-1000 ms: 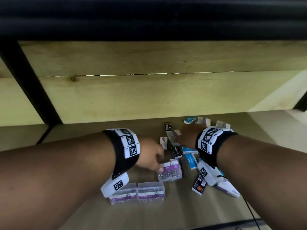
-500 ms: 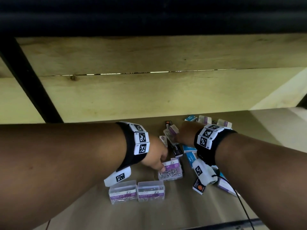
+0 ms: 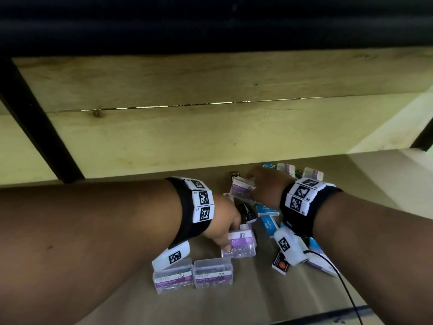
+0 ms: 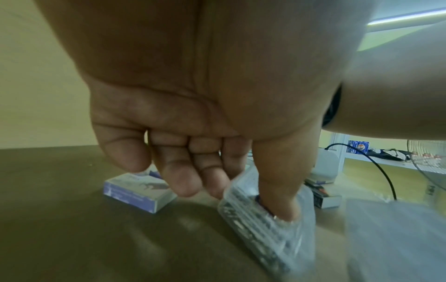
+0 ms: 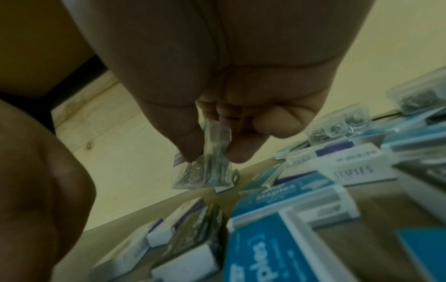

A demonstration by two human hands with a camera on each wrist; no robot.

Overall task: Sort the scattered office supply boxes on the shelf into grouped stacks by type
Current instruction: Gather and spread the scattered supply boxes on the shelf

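Observation:
My left hand (image 3: 225, 227) grips a clear purple-labelled paper clip box (image 3: 240, 245) in the middle of the shelf; in the left wrist view the thumb (image 4: 280, 196) presses on this tilted box (image 4: 265, 219). My right hand (image 3: 262, 186) pinches another clear paper clip box (image 3: 242, 188) and holds it lifted above the pile; the right wrist view shows that box (image 5: 207, 171) edge-on between thumb and fingers. Two more paper clip boxes (image 3: 193, 276) stand side by side at the front.
Blue staples boxes (image 3: 268, 218), a black staples box (image 3: 247, 213) and further clear boxes (image 3: 312, 173) lie scattered under and behind my right wrist. A white box with an orange mark (image 3: 281, 265) lies at the front right. An upper wooden shelf board (image 3: 210, 127) hangs overhead.
My right hand has picked a paper clip box out of the pile and raised it. My left hand has stayed on its box, curling tighter around it.

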